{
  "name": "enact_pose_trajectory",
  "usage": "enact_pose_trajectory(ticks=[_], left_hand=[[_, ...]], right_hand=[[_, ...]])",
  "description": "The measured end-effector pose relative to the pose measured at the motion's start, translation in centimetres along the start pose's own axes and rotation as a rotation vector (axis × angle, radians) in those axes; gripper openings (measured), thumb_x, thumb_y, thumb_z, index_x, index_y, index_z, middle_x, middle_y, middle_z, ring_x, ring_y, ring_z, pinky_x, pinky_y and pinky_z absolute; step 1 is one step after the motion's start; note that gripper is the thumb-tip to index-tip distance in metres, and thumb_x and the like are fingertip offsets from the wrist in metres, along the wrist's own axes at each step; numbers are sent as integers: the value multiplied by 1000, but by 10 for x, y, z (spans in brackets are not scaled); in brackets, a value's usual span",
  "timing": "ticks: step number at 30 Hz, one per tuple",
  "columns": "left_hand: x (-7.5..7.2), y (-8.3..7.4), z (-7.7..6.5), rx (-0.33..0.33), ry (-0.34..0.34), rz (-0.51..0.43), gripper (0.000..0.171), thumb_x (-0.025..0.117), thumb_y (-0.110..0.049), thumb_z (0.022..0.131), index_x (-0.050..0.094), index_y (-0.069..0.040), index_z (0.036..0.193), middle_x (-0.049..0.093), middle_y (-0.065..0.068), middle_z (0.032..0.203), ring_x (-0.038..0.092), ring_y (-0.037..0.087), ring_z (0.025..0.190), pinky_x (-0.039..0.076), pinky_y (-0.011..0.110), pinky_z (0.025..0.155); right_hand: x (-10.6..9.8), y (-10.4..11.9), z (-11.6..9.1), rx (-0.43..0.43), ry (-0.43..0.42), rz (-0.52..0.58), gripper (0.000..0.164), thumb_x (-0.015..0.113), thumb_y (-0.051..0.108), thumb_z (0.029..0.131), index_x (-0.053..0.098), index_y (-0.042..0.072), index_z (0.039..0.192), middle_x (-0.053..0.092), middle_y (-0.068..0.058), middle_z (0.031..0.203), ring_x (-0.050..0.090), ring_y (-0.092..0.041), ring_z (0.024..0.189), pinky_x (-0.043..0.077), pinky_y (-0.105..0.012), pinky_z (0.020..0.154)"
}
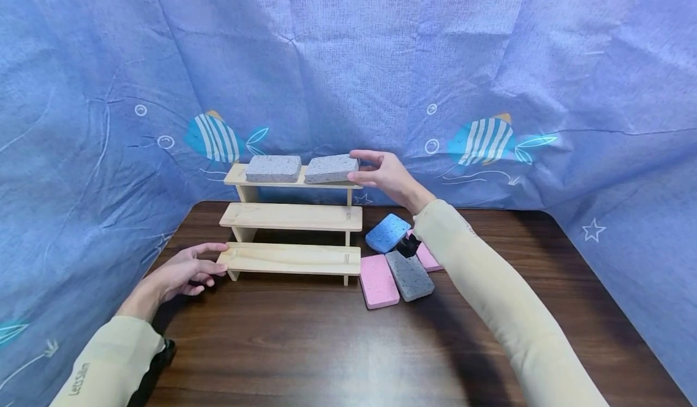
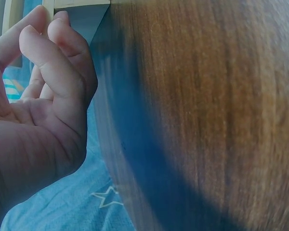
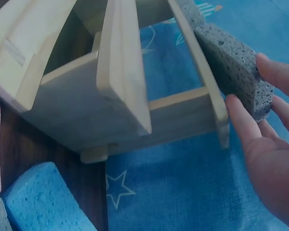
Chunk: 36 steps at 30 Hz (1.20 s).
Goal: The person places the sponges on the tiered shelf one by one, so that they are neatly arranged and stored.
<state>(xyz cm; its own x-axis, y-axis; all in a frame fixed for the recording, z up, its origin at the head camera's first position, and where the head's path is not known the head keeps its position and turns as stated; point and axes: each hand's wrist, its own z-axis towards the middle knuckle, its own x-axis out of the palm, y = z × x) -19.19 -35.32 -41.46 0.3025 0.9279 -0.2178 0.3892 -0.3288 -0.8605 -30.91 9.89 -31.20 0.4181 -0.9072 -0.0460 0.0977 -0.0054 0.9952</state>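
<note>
A three-tier wooden shelf stand [image 1: 288,216] stands on the table. One grey speckled sponge [image 1: 273,169] lies on the left of its top tier. My right hand [image 1: 389,177] pinches a second grey sponge [image 3: 233,60] by its right end, with thumb and fingers on opposite faces. That sponge is tilted, its held end raised slightly off the top tier, its other end close to the first sponge. At the lowest tier, my left hand [image 1: 182,272] holds the board's left end with its fingertips; the other fingers are curled below.
Right of the stand lie a blue sponge [image 1: 388,233], a pink sponge [image 1: 379,281], a darker grey sponge [image 1: 411,276] and another pink one [image 1: 429,258], partly covered by a black object [image 1: 408,245]. A blue fish-print cloth [image 1: 354,62] hangs behind the brown table [image 1: 305,346].
</note>
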Motion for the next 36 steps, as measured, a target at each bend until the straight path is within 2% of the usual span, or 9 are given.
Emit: enact_pose_trajectory(ticks=[8, 13, 19, 30, 36], left_hand=[[0, 0, 1, -6, 1, 1, 74, 76, -25, 92, 36, -16, 153, 72, 4, 103, 64, 11, 68, 53, 23, 52], [2, 1, 3, -9, 3, -2, 74, 76, -26, 92, 35, -16, 154, 72, 4, 104, 64, 12, 68, 53, 23, 52], [2, 1, 4, -9, 2, 0, 75, 77, -26, 92, 36, -17, 154, 72, 4, 105, 64, 12, 68, 53, 23, 52], [0, -3, 0, -10, 5, 1, 73, 76, -24, 93, 35, -16, 153, 73, 3, 104, 64, 11, 68, 53, 22, 53], [2, -3, 1, -18, 6, 4, 74, 76, -24, 93, 34, -15, 153, 73, 3, 102, 63, 11, 68, 53, 22, 53]], right_hand=[[-2, -4, 8, 25, 48, -81, 61, 74, 2, 91, 51, 6, 148, 45, -8, 155, 53, -30, 133, 45, -41, 108], [-5, -6, 10, 35, 48, -127, 60, 76, 4, 91, 53, 9, 146, 48, -9, 152, 50, -27, 135, 45, -42, 108], [-4, -8, 9, 39, 40, -114, 60, 77, 4, 89, 55, 10, 145, 54, -13, 145, 56, -27, 129, 45, -43, 107], [1, -11, 10, -4, 3, -164, 59, 79, 7, 88, 58, 12, 143, 65, -14, 131, 63, -25, 119, 46, -43, 106], [2, -13, 11, -14, 0, -177, 60, 79, 8, 88, 57, 10, 143, 66, -15, 129, 62, -26, 121, 47, -43, 105]])
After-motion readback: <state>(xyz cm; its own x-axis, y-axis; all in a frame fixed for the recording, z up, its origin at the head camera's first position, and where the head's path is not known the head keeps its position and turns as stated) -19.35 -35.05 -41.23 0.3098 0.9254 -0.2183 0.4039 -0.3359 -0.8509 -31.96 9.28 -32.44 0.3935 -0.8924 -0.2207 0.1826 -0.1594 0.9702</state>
